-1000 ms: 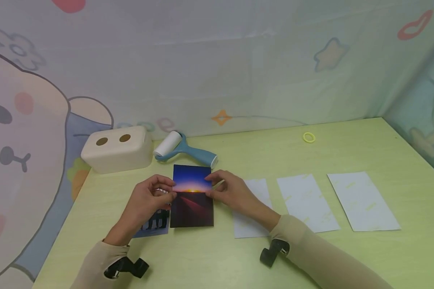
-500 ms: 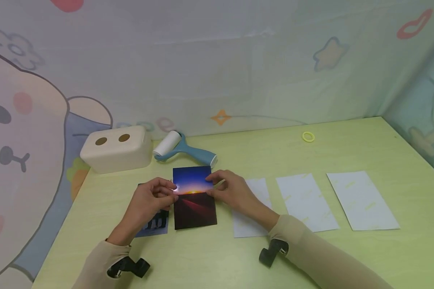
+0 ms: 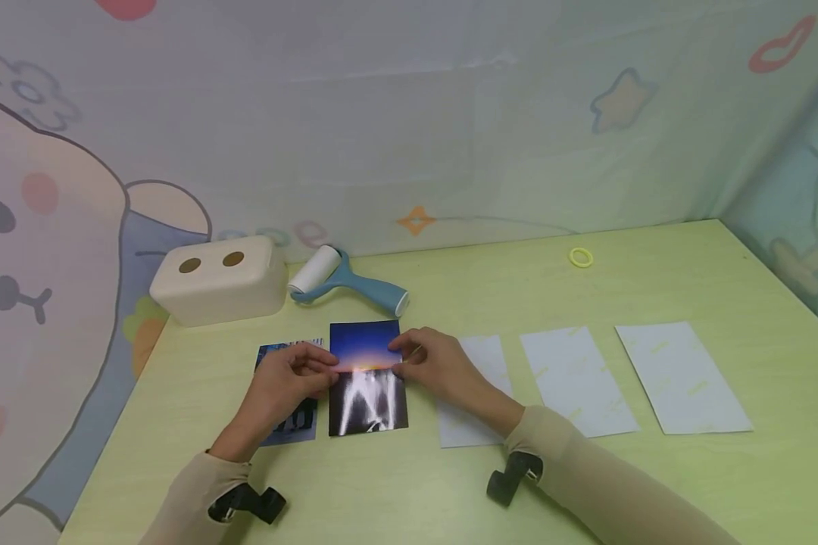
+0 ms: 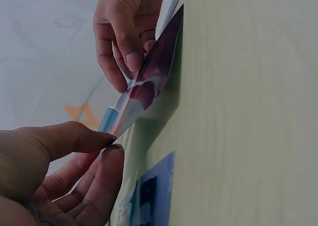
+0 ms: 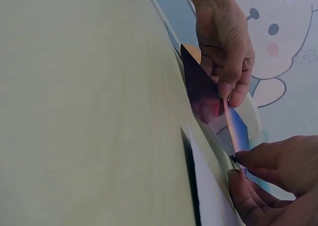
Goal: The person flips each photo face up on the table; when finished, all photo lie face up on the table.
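Note:
Both hands hold a glossy photo (image 3: 366,344) of a blue and orange sunset over a dark foreground. My left hand (image 3: 282,386) pinches its left edge between thumb and fingers, and my right hand (image 3: 443,367) pinches the right edge. In the left wrist view the photo (image 4: 149,87) slants close over the table, its dark lower part casting a shadow. A second photo (image 3: 293,435) with dark figures on blue lies beside it, partly hidden by my left hand. Under my right forearm, a white sheet (image 3: 466,431) lies partly covered.
Two more white sheets (image 3: 579,382) (image 3: 685,378) lie in a row to the right. Behind the hands are a blue-handled roller (image 3: 351,280) and a cream box (image 3: 221,291) with two brown dots. A yellow ring (image 3: 581,258) lies at the back of the table (image 3: 395,499).
The sunset photo has come slightly nearer and its tilt has changed, with bright reflections now on its lower half. Both hands keep their pinch, and more of the figure photo shows.

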Tool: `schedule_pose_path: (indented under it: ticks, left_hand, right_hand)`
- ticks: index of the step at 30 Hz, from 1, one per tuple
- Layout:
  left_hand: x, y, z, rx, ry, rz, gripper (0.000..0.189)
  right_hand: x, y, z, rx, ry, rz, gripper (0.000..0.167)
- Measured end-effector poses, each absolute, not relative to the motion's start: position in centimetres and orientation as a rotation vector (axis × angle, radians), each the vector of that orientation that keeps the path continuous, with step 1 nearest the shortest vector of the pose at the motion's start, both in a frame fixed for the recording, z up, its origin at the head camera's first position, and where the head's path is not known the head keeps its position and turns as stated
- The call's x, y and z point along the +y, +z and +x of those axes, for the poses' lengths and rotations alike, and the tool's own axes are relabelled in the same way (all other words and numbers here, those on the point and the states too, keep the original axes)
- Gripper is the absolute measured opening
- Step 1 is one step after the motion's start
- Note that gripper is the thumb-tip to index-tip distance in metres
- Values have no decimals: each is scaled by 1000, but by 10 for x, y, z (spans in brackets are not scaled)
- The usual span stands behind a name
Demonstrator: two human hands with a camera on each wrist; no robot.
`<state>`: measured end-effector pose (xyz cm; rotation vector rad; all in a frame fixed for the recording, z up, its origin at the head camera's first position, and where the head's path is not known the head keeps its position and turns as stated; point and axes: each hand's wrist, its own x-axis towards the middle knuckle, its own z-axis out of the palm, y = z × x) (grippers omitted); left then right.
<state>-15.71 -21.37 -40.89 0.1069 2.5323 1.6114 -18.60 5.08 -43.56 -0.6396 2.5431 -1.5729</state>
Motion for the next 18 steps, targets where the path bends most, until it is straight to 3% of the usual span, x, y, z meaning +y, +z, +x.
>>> schedule_pose_path:
  ticks: [18]
  left_hand:
    - [-211, -417, -157, 2660, 1424, 67, 18]
  right_hand:
    - [46, -437, -186, 2704, -1377, -754, 26]
